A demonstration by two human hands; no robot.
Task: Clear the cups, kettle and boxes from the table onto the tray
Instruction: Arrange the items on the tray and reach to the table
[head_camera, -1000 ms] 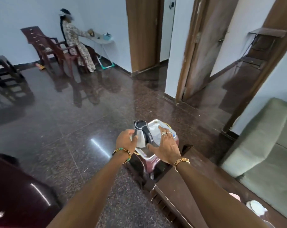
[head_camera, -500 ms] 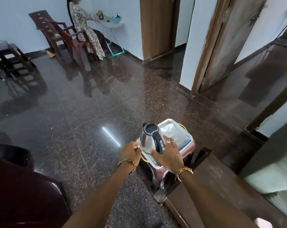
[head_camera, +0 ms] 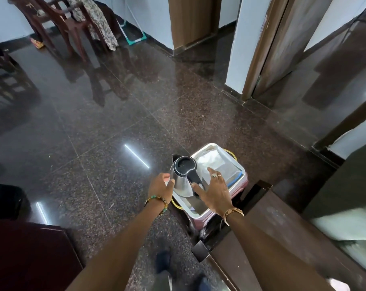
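Observation:
A steel kettle (head_camera: pixel 181 179) with a black lid and handle stands upright in the near left end of the white tray (head_camera: pixel 241 170). The tray rests on a pink stool (head_camera: pixel 239 186) beside the dark wooden table (head_camera: pixel 282 238). My left hand (head_camera: pixel 160 185) holds the kettle's left side with curled fingers and thumb. To the right of the black handle my right hand (head_camera: pixel 215 191) hovers over the tray with its fingers spread, the thumb close to the handle's foot. A clear plastic sheet lies in the tray's far half.
Polished dark granite floor stretches ahead and left. A dark seat (head_camera: pixel 20 259) fills the lower left, a pale sofa (head_camera: pixel 345 225) the right edge. Brown chairs (head_camera: pixel 58 22) and a person's patterned clothing (head_camera: pixel 98 24) are far back. A small white item (head_camera: pixel 335 284) lies on the table's near end.
The kettle came down and now stands in the tray. My right hand let go of the handle and spread its fingers. The view tilted downward.

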